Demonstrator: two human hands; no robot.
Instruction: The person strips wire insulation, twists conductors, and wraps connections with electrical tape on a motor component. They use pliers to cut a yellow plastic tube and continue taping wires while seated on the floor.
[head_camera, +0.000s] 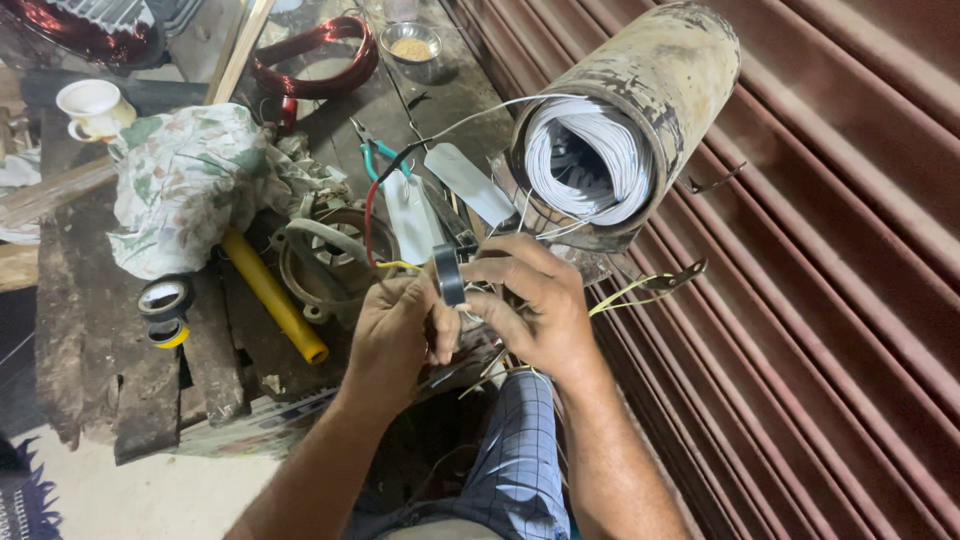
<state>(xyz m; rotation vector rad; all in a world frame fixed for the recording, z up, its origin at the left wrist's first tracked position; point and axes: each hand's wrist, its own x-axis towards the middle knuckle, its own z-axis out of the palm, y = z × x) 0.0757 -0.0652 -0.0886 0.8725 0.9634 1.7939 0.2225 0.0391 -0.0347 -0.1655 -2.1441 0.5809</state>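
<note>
Head view: a roll of black tape (449, 275) is pinched upright between left hand (398, 330) and right hand (530, 305), both closed on it — held just below the cylindrical motor stator (625, 125), whose white windings face the person, so the loose leads (400, 165) are kept within reach. Spare tape rolls (165, 310) and pliers (375, 150) are left on the bench (80, 340)

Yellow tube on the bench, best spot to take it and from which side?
Grip the yellow tube near its open lower end, coming from above. That end lies bare on the bench; the upper end tucks under the floral cloth, and the round motor part crowds its right side. Both hands are occupied at the black tape roll.
</note>
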